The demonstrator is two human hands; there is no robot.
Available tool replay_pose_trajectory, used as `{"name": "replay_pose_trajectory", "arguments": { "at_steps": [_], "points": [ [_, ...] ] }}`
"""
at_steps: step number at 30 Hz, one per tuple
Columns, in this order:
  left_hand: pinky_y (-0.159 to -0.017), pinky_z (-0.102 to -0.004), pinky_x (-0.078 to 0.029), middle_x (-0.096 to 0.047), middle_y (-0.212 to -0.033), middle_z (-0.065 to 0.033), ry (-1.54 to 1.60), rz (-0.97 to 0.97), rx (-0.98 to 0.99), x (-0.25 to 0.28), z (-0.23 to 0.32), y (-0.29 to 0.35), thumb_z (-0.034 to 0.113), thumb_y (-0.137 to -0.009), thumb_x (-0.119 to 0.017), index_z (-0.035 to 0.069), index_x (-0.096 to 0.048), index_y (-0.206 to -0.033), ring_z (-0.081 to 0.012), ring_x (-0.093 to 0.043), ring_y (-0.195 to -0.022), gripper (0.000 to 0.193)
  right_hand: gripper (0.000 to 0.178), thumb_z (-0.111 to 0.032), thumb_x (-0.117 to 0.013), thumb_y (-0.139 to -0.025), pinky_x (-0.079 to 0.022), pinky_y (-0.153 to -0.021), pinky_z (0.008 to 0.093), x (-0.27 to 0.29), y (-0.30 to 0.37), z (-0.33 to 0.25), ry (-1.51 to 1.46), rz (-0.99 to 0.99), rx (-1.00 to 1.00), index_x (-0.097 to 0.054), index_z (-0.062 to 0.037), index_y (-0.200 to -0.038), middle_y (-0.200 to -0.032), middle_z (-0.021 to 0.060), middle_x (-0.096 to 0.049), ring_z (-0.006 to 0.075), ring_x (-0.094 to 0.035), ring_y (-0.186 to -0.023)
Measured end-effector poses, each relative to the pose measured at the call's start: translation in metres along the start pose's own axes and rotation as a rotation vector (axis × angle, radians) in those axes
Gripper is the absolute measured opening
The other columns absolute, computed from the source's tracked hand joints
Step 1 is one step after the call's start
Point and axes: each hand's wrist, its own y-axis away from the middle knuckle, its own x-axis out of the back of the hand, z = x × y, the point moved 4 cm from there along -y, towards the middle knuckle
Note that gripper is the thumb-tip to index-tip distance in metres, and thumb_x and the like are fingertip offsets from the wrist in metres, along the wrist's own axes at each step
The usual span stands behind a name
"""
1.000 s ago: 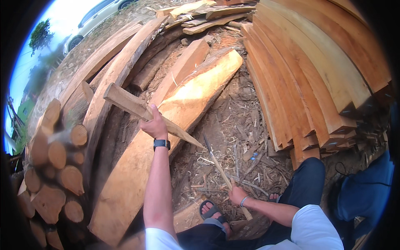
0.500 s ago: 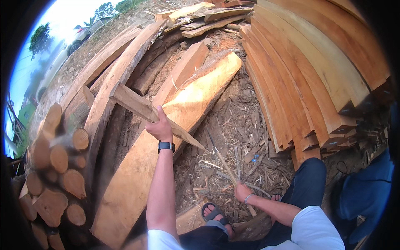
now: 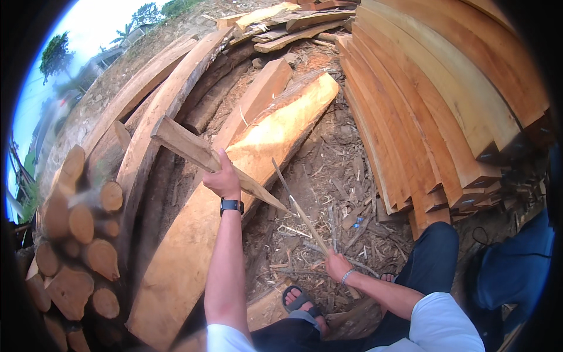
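My left hand (image 3: 223, 179), with a dark watch at its wrist, is closed round a squared wooden stake (image 3: 185, 144). The stake slants across a large flat-faced timber slab (image 3: 193, 249), and its tapered end points down toward my right hand. My right hand (image 3: 339, 267), a bracelet at its wrist, grips the pale wooden handle of a machete-like blade (image 3: 281, 177). Thin and dark, the blade shows nearly edge-on, so its full shape cannot be made out. It stands just right of the stake's tapered end; whether they touch is unclear.
Stacked sawn beams (image 3: 422, 117) rise along the right. Cut logs (image 3: 102, 258) are piled at the left, near long timbers (image 3: 170, 94). Wood chips (image 3: 358, 217) litter the ground by my sandalled foot (image 3: 299, 299). A person in blue clothing (image 3: 513, 270) is at the right edge.
My right hand has shifted slightly left, and the blade has swung up and left toward the stake. The left hand and stake have barely moved. A vehicle at the far left has left view.
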Motion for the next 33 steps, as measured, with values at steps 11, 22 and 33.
{"name": "replay_pose_trajectory", "arguments": {
  "at_steps": [11, 22, 33],
  "points": [
    [-0.057, -0.0361, -0.049, -0.065, -0.062, -0.0128, -0.043, 0.029, -0.012, -0.001, -0.015, 0.003, 0.030, -0.083, -0.070, -0.005, -0.064, -0.078, -0.0232, -0.065, -0.057, 0.035, 0.033, -0.013, -0.049, -0.088, -0.050, -0.067, 0.0531, -0.030, 0.010, 0.047, 0.044, -0.140, -0.087, -0.043, 0.0094, -0.111, -0.080, 0.0326, -0.061, 0.0481, -0.062, -0.078],
    [-0.061, -0.0383, -0.050, -0.066, -0.066, -0.0148, 0.003, 0.005, 0.005, 0.000, -0.014, 0.000, 0.028, -0.082, -0.071, -0.008, -0.065, -0.079, -0.0268, -0.065, -0.061, 0.036, 0.031, -0.007, -0.051, -0.081, -0.051, -0.073, 0.0524, -0.041, 0.019, 0.081, 0.187, -0.217, -0.152, -0.045, 0.0095, -0.107, -0.084, 0.0326, -0.063, 0.0471, -0.063, -0.083],
    [-0.062, -0.0380, -0.050, -0.068, -0.071, -0.0170, -0.049, 0.035, -0.082, -0.009, 0.010, 0.010, 0.026, -0.081, -0.072, -0.008, -0.065, -0.080, -0.0274, -0.068, -0.066, 0.035, 0.028, -0.010, -0.049, -0.084, -0.050, -0.068, 0.0549, -0.045, 0.019, 0.087, 0.132, -0.120, -0.106, -0.043, 0.0105, -0.102, -0.075, 0.0323, -0.061, 0.0488, -0.062, -0.075]
  ]
}}
